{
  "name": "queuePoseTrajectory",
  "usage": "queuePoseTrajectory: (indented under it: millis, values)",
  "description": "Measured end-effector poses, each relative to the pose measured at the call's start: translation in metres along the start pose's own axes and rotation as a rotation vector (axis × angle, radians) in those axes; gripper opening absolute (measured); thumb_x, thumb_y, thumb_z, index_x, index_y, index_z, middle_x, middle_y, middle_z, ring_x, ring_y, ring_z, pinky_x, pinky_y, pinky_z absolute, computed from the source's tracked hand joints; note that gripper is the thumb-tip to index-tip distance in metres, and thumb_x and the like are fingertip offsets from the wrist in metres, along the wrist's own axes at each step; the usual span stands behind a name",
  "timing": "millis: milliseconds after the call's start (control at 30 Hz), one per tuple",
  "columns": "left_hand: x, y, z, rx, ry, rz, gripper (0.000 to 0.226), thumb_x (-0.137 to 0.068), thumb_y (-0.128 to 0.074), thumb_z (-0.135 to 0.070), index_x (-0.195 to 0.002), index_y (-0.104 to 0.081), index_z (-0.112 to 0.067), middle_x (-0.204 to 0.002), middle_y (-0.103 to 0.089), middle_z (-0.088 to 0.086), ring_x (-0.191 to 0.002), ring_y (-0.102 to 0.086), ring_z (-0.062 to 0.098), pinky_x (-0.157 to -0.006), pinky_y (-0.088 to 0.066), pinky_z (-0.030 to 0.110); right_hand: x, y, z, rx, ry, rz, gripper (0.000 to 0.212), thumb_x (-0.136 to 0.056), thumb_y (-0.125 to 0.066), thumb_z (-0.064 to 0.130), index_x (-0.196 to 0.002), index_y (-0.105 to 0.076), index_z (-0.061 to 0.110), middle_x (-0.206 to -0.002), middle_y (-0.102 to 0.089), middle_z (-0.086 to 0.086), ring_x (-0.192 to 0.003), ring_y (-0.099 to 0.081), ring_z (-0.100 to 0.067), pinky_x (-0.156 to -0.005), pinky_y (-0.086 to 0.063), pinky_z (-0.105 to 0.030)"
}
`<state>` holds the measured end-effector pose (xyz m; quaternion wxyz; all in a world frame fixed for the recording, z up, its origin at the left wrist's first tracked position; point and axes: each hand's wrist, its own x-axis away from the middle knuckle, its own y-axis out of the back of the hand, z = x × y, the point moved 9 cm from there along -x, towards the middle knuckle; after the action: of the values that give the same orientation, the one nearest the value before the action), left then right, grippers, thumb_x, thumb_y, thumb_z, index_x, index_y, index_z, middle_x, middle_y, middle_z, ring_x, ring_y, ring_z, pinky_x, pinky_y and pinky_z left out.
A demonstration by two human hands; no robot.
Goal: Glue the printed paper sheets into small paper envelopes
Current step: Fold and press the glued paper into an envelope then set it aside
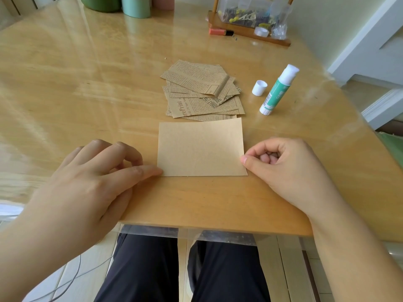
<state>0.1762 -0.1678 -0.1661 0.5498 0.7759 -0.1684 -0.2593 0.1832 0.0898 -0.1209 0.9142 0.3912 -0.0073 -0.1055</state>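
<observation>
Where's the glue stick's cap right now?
In the head view, the white cap stands on the table right of the printed paper pile, just left of the uncapped glue stick.

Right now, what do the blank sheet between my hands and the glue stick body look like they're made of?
The blank sheet looks like thin matte brown kraft paper: flat, no shine, crisp cut edges. The glue stick body looks like smooth plastic, green label, white ends, faintly glossy; its cap lies beside it, likely plastic too.
</observation>
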Motion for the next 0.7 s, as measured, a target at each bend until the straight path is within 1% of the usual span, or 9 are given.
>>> queuePoseTrajectory:
  millis: [67, 167, 233, 267, 367, 467, 567, 633, 700]
  values:
    - [0.0, 0.003, -0.002, -0.003, -0.016, -0.024, 0.046, -0.096, -0.02, -0.045, -0.117, -0.059, -0.035, -0.115, -0.047, -0.019, -0.101, -0.041, 0.007, -0.083, -0.042, 0.035, 0.001, 0.0, 0.001, 0.003, 0.003, -0.004, 0.01, -0.074, -0.074, 0.025, -0.065, -0.071, 0.023, -0.069, -0.063, -0.008, -0.055, -0.044, 0.0, -0.052, -0.037, -0.014]
    - [0.0, 0.011, -0.011, -0.018, -0.058, -0.085, 0.048, -0.096, -0.019, -0.039, -0.112, -0.064, -0.027, -0.11, -0.051, -0.012, -0.096, -0.045, 0.012, -0.079, -0.044, 0.037, 0.002, 0.001, 0.004, 0.037, 0.015, -0.014, 0.01, -0.074, -0.074, 0.025, -0.064, -0.07, 0.024, -0.064, -0.06, -0.006, -0.053, -0.043, -0.001, -0.05, -0.036, -0.013]
    - [-0.001, 0.021, -0.02, -0.031, -0.103, -0.152, 0.05, -0.097, -0.02, -0.034, -0.106, -0.067, -0.021, -0.104, -0.055, -0.007, -0.09, -0.048, 0.016, -0.074, -0.045, 0.037, 0.003, 0.001, 0.005, 0.072, 0.026, -0.031, 0.011, -0.073, -0.074, 0.025, -0.064, -0.069, 0.024, -0.058, -0.053, 0.001, -0.052, -0.043, -0.002, -0.049, -0.036, -0.012]
    - [0.0, 0.028, -0.025, -0.037, -0.13, -0.192, 0.051, -0.098, -0.019, -0.032, -0.104, -0.068, -0.019, -0.101, -0.056, -0.004, -0.087, -0.048, 0.019, -0.071, -0.046, 0.038, 0.003, 0.001, 0.006, 0.092, 0.032, -0.041, 0.01, -0.073, -0.075, 0.026, -0.065, -0.068, 0.024, -0.058, -0.051, 0.005, -0.053, -0.043, -0.002, -0.049, -0.035, -0.011]
    - [0.001, 0.039, -0.035, -0.055, -0.208, -0.25, 0.038, -0.094, -0.028, -0.019, -0.109, -0.064, -0.02, -0.095, -0.058, 0.004, -0.077, -0.05, 0.028, -0.063, -0.047, 0.044, 0.005, 0.004, 0.013, 0.157, 0.073, -0.1, 0.012, -0.07, -0.076, 0.029, -0.074, -0.065, 0.025, -0.066, -0.05, 0.007, -0.063, -0.045, -0.002, -0.055, -0.035, -0.012]
    - [0.0, 0.039, -0.035, -0.051, -0.218, -0.231, 0.033, -0.091, -0.033, -0.017, -0.112, -0.058, -0.024, -0.095, -0.058, 0.004, -0.075, -0.05, 0.029, -0.062, -0.047, 0.047, 0.012, 0.0, 0.043, 0.15, 0.208, -0.147, 0.01, -0.072, -0.075, 0.022, -0.074, -0.066, 0.025, -0.068, -0.049, 0.009, -0.068, -0.046, -0.001, -0.061, -0.034, -0.007]
    - [0.001, 0.038, -0.033, -0.045, -0.2, -0.222, 0.035, -0.09, -0.034, -0.017, -0.111, -0.063, -0.023, -0.096, -0.056, 0.002, -0.077, -0.049, 0.028, -0.062, -0.047, 0.047, 0.017, -0.031, 0.074, 0.145, 0.309, -0.051, 0.01, -0.074, -0.073, 0.018, -0.069, -0.067, 0.025, -0.066, -0.05, 0.014, -0.066, -0.047, 0.002, -0.062, -0.036, -0.007]
    - [0.001, 0.038, -0.033, -0.046, -0.194, -0.224, 0.036, -0.09, -0.035, -0.018, -0.11, -0.063, -0.023, -0.096, -0.056, 0.001, -0.077, -0.049, 0.028, -0.062, -0.048, 0.046, 0.02, -0.057, 0.088, 0.184, 0.336, 0.037, 0.009, -0.076, -0.07, 0.019, -0.071, -0.068, 0.025, -0.066, -0.049, 0.014, -0.063, -0.046, -0.001, -0.061, -0.037, -0.012]
    - [0.001, 0.038, -0.033, -0.054, -0.184, -0.22, 0.038, -0.088, -0.036, -0.018, -0.11, -0.066, -0.024, -0.095, -0.057, 0.001, -0.076, -0.05, 0.028, -0.062, -0.048, 0.045, 0.021, -0.074, 0.097, 0.197, 0.34, 0.087, 0.006, -0.079, -0.067, 0.02, -0.074, -0.069, 0.022, -0.066, -0.046, 0.013, -0.065, -0.048, -0.005, -0.064, -0.041, -0.02]
